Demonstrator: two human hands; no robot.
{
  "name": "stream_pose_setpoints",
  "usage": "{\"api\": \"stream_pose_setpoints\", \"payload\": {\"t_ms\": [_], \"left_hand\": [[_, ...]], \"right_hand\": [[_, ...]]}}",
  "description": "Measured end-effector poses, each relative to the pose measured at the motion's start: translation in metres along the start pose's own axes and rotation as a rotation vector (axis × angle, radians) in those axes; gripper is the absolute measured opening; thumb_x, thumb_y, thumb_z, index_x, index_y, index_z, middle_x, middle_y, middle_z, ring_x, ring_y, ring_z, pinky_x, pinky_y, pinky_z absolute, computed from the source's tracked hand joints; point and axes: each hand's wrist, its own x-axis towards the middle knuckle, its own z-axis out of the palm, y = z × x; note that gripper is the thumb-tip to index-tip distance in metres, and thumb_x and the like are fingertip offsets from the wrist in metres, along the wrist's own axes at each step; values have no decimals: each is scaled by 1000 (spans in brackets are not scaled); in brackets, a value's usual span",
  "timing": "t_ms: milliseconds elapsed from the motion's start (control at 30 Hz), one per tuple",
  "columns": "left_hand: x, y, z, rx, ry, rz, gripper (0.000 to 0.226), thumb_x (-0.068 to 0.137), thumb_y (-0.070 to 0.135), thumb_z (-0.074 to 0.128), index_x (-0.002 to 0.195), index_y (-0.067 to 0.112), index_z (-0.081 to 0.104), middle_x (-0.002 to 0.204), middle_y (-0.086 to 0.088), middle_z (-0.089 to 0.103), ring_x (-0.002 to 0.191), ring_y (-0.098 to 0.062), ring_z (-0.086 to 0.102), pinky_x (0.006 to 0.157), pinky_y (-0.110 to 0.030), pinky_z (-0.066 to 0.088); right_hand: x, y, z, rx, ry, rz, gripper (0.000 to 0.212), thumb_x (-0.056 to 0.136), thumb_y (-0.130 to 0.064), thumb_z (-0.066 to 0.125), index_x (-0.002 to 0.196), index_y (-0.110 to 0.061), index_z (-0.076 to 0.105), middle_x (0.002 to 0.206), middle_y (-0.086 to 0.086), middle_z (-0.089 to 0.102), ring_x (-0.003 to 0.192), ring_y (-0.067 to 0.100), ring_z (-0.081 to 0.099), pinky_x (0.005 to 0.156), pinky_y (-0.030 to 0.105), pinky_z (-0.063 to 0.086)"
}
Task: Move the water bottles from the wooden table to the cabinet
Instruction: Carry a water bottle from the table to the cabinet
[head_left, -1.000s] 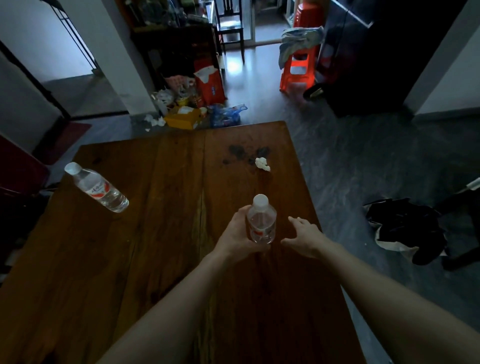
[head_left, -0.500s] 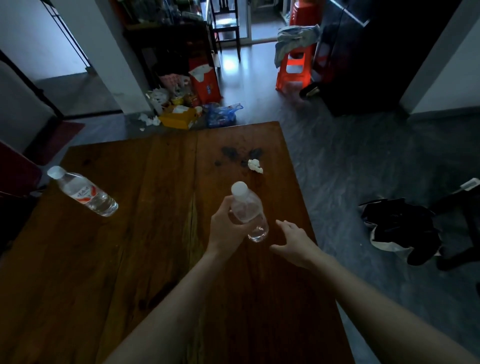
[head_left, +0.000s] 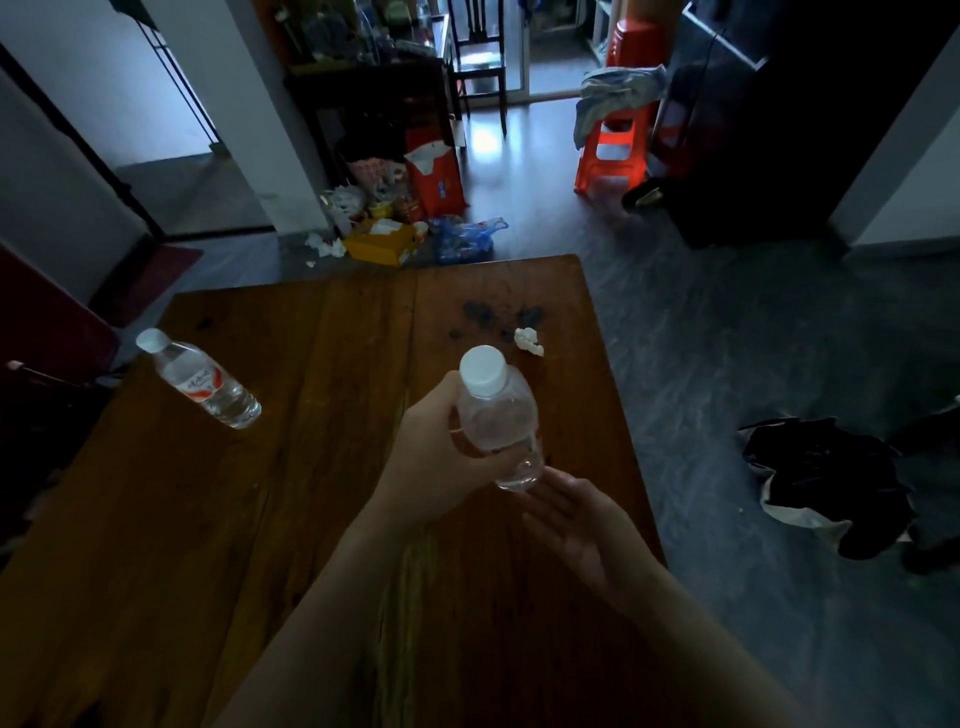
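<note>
Two water bottles are in view, and only one is in hand. The left hand is wrapped around the middle of the nearer bottle, fingers closed on its clear body, holding it raised above the wooden table near the right edge with the white cap tipped up toward the camera. That mid-body grip probably keeps a full, smooth bottle from slipping while it is carried. The right hand is open, palm up and fingers spread, just under the bottle's base; whether it touches the plastic cannot be told. It holds nothing, and looks placed to support the bottom or to take the bottle over.

The second bottle leans in the wide-angle view near the table's left edge, cap toward the far left corner, well apart from both hands and untouched. A small crumpled white scrap lies near the far right corner beside some dark stains.

The cabinet cannot be picked out for certain in the dim room beyond, so the carry is judged barely begun, with one bottle left to fetch.
</note>
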Motion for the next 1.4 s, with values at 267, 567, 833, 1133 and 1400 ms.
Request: {"api": "stream_pose_setpoints", "payload": {"t_ms": [267,567,833,1133,1400], "left_hand": [[-44,11,-35,-13,25,-78,59,72,44,81,123,46,50,117,34,64,112,8,62,83,-11,54],[-93,25,-91,12,110,-101,59,73,33,84,122,43,54,120,23,66,111,2,65,84,-11,53],[-178,27,-148,46,223,-127,63,73,34,85,128,35,55,122,21,66,112,-1,66,86,-14,54],[-342,49,-223,140,466,-238,64,72,38,85,129,33,56,121,18,67,113,-5,66,89,-25,57],[-508,86,-272,268,723,-442,61,68,35,89,123,32,61,108,17,72,98,-4,70,81,-21,57]], "right_hand": [[-10,21,34,203,89,158,51,87,-34,57,124,0,58,116,21,69,103,29,69,86,37,57],[-18,48,89,101,-13,246,52,90,-34,53,129,1,53,124,22,65,113,31,65,95,40,50],[-31,108,145,-104,-56,348,47,93,-41,45,122,-5,55,121,16,67,112,27,65,94,39,49],[-88,217,228,-163,-217,555,47,99,-38,40,123,0,54,124,20,65,125,30,54,98,40,46],[-159,342,311,-361,-381,738,49,94,-35,53,128,0,56,122,20,66,117,32,61,97,42,48]]}}
